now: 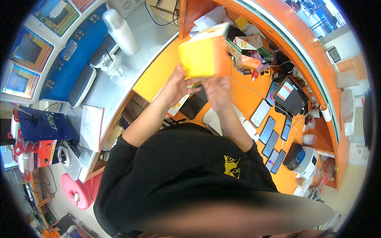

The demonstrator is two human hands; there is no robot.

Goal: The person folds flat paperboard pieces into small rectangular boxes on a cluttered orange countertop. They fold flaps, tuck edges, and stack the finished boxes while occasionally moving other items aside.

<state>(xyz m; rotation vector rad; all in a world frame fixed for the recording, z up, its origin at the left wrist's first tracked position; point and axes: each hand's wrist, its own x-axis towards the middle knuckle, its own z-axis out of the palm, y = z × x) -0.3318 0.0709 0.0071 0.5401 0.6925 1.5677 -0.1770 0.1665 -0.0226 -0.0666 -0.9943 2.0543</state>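
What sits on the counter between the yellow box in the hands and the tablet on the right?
In the head view, between the yellow box and the tablet lie small cartons, a white cable and bare orange counter.

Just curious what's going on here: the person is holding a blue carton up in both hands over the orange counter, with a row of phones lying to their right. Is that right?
Not quite: the carton is yellow, not blue. The head view shows the left hand and right hand holding it up over the orange counter, with the row of phones lying to their right.

black short-sleeved T-shirt (178,166); small yellow emblem (232,166) on chest | forearms bare; no gloves, no watch
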